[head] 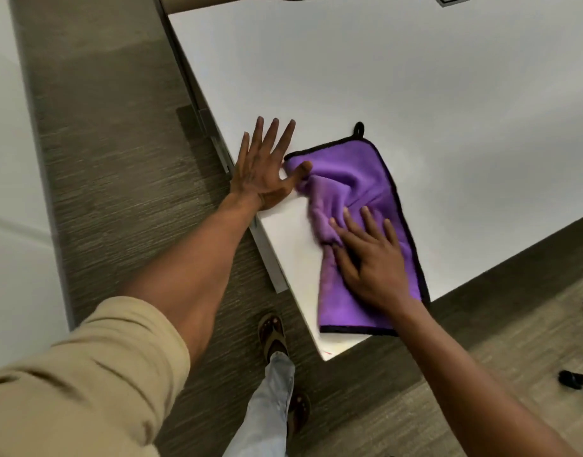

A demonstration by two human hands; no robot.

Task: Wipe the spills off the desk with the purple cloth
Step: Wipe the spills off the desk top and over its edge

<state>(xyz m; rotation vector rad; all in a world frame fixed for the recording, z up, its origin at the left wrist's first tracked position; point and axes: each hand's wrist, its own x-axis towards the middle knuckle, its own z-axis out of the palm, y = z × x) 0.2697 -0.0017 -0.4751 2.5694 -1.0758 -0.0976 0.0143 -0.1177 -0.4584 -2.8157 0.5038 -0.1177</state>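
sandalled feet [277, 334] and your pale blue jeans leg [267, 407] stand nearest, on the grey-brown wood-grain floor [125, 179]. your beige rolled sleeve [85, 374] fills the lower left. next comes the near corner of the flat white worktop [415, 94]. your right hand [372, 258] lies flat on the purple microfibre cloth with black edging [366, 199], its grip apart, fingers spread and pressing down, clamped on nothing. the cloth lies bunched and creased beside that corner, its black hanging loop [359, 128] pointing away from you. your left hand [263, 166] rests palm-down at the worktop's left edge, grip apart, thumb touching the cloth's far corner. two dark chair castors [574, 379] show at the right.
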